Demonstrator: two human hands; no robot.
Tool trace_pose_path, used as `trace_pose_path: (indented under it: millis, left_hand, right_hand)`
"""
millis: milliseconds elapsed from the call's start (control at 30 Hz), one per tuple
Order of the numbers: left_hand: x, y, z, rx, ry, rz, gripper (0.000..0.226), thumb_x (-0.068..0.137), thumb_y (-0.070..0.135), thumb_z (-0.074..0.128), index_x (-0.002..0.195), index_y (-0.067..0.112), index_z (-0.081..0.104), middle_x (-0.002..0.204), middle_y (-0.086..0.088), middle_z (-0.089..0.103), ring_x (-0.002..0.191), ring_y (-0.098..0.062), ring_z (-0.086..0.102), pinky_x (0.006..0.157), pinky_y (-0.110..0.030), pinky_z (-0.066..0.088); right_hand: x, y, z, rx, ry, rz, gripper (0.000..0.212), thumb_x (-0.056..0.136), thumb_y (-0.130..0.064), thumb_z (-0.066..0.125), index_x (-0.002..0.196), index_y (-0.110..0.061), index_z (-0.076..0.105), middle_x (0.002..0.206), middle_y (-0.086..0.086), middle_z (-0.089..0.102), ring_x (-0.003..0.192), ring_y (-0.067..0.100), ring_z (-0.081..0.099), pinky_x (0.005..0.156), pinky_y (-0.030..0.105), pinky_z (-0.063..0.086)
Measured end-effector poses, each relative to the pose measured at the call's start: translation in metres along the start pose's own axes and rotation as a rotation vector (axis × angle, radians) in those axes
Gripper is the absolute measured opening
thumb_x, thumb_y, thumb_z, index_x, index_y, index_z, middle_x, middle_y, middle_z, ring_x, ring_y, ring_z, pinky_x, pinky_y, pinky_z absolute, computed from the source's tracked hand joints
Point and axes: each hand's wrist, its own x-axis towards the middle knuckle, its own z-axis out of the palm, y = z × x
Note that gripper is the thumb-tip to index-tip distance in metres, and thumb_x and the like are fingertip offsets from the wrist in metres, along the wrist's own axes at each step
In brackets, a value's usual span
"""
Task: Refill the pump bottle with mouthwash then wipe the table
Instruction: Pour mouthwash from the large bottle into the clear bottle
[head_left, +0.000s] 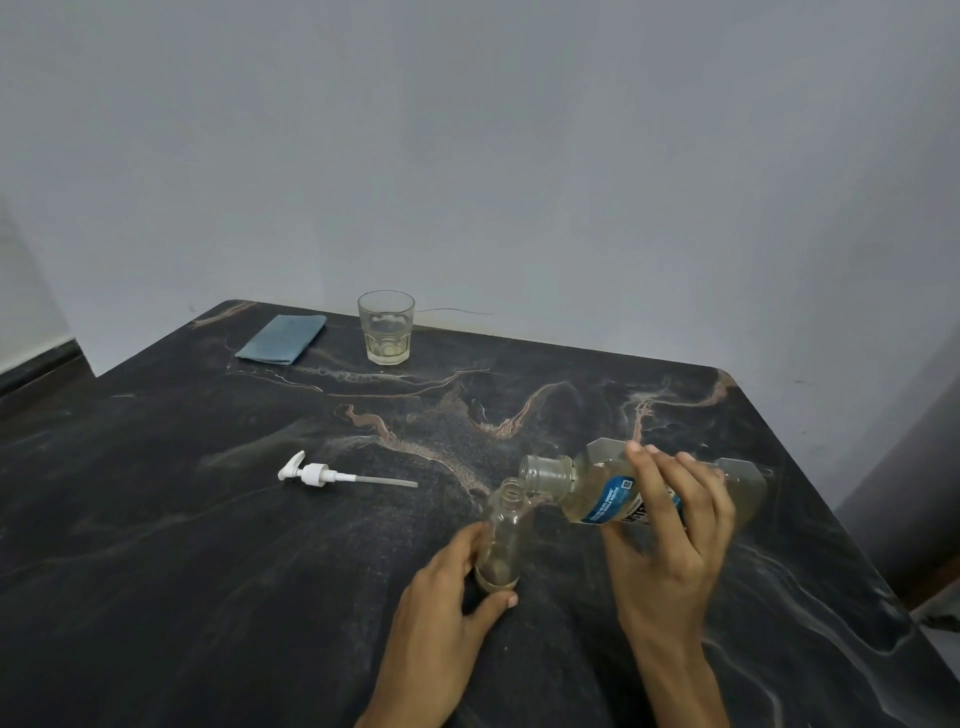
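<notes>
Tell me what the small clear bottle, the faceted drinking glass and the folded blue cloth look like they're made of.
Small clear bottle: probably thin transparent plastic, going by its threaded neck and soft dull sheen. Faceted drinking glass: looks like thick pressed glass, with moulded facets, a heavy base and bright glints. Folded blue cloth: soft matte fabric, maybe microfibre, folded flat with no shine; the weave is too small to tell.

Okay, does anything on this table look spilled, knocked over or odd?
No spill visible. The white pump head lies on its side, left of the open pump bottle, plainly removed for refilling. The mouthwash bottle is tipped on purpose.
</notes>
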Motion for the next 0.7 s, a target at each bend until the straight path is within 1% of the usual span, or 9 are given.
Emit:
trace_pose_path:
  millis: [133, 333, 400, 500, 700]
  left_hand:
    - [0.0000, -0.0003, 0.0000, -0.006, 0.003, -0.003, 0.059, 0.075, 0.025, 0.077, 0.124, 0.039, 0.048, 0.116, 0.023, 0.061, 0.110, 0.009, 0.055, 0.098, -0.022, 0.046]
    - [0.0002, -0.0005, 0.0003, -0.003, 0.003, 0.000, 0.059, 0.075, 0.026, 0.077, 0.125, 0.039, 0.048, 0.118, 0.023, 0.059, 0.111, 0.010, 0.054, 0.099, -0.022, 0.045]
    - [-0.0003, -0.0007, 0.0004, -0.001, 0.004, 0.002, 0.059, 0.075, 0.026, 0.077, 0.125, 0.038, 0.048, 0.117, 0.023, 0.059, 0.110, 0.009, 0.055, 0.099, -0.022, 0.046]
    - [-0.0006, -0.0007, 0.0004, 0.003, 0.010, 0.004, 0.059, 0.074, 0.026, 0.078, 0.124, 0.038, 0.048, 0.113, 0.026, 0.059, 0.110, 0.008, 0.055, 0.098, -0.021, 0.046]
    - [-0.0005, 0.0002, -0.0005, -0.004, 0.003, -0.001, 0.059, 0.075, 0.025, 0.078, 0.124, 0.038, 0.048, 0.116, 0.024, 0.060, 0.110, 0.009, 0.055, 0.098, -0.023, 0.046]
  right_hand:
    - [0.0003, -0.0005, 0.0000, 0.000, 0.004, 0.001, 0.085, 0.050, 0.006, 0.088, 0.122, -0.017, 0.049, 0.117, 0.000, 0.049, 0.113, 0.026, 0.043, 0.112, 0.031, 0.022]
    - [0.0004, -0.0016, -0.0001, -0.005, 0.012, -0.001, 0.083, 0.052, 0.006, 0.087, 0.122, -0.017, 0.049, 0.117, 0.000, 0.049, 0.113, 0.025, 0.044, 0.112, 0.034, 0.023]
    - [0.0004, -0.0014, 0.0001, -0.005, 0.010, 0.001, 0.083, 0.052, 0.006, 0.086, 0.122, -0.017, 0.048, 0.117, 0.000, 0.049, 0.113, 0.025, 0.043, 0.112, 0.033, 0.023]
    - [0.0001, -0.0012, -0.0003, -0.006, 0.010, 0.001, 0.083, 0.052, 0.006, 0.086, 0.122, -0.017, 0.049, 0.117, -0.001, 0.049, 0.113, 0.025, 0.044, 0.111, 0.035, 0.024]
    - [0.0007, -0.0006, 0.0002, 0.000, 0.012, -0.006, 0.083, 0.052, 0.006, 0.087, 0.122, -0.017, 0.049, 0.117, 0.000, 0.049, 0.113, 0.026, 0.043, 0.110, 0.035, 0.026]
